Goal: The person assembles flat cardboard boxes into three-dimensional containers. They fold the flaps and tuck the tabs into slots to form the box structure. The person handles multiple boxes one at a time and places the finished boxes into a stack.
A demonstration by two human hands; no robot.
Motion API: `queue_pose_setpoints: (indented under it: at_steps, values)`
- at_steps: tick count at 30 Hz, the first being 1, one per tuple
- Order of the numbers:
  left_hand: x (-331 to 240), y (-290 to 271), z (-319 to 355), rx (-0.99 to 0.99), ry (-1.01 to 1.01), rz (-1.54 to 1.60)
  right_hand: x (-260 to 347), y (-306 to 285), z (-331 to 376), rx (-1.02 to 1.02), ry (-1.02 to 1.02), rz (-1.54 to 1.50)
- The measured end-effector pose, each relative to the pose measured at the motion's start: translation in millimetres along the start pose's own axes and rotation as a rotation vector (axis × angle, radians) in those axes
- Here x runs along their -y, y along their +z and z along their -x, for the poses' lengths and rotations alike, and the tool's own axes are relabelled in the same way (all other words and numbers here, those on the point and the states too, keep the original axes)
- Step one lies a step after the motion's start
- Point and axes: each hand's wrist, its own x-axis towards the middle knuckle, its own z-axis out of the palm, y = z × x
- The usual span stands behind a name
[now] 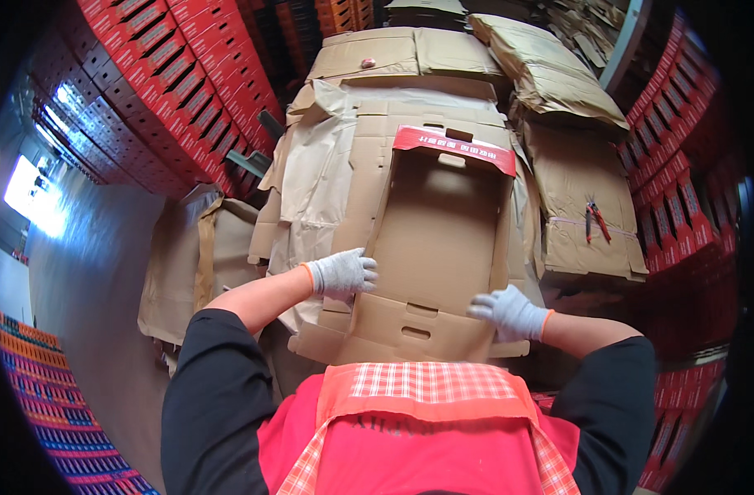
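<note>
A partly folded brown cardboard tray lies in front of me on a stack of flat cardboard blanks. Its far end wall is folded up and shows a red printed strip; the near end flap, with slotted handle holes, lies low toward me. My left hand, in a grey-white glove with an orange cuff, has its fingers curled at the tray's left side wall. At the near right corner, my right hand, gloved alike, rests with its fingers stretched over the side wall.
Red-handled pliers lie on a strapped cardboard bundle at the right. Paper-wrapped bundles stand behind. Stacks of red boxes rise at the left and right. Another bundle stands at the left, beside the grey floor.
</note>
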Motion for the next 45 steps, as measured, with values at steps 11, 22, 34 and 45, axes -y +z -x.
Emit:
queue_pose_setpoints:
  at_steps: [11,22,34,45]
  values:
    - [-24,-66,-5,-0.403,-0.550,0.139,-33,-61,-7,-0.774,0.447,-0.242]
    - [-39,-24,43,0.164,-0.471,0.738,-6,-28,15,-0.104,0.119,-0.479]
    - [-40,32,-63,-1.728,-0.928,2.207,-83,37,-47,-1.105,0.694,-2.102]
    - [-105,14,-165,-0.837,-0.682,2.049,28,-244,-37,-0.831,0.198,-0.026]
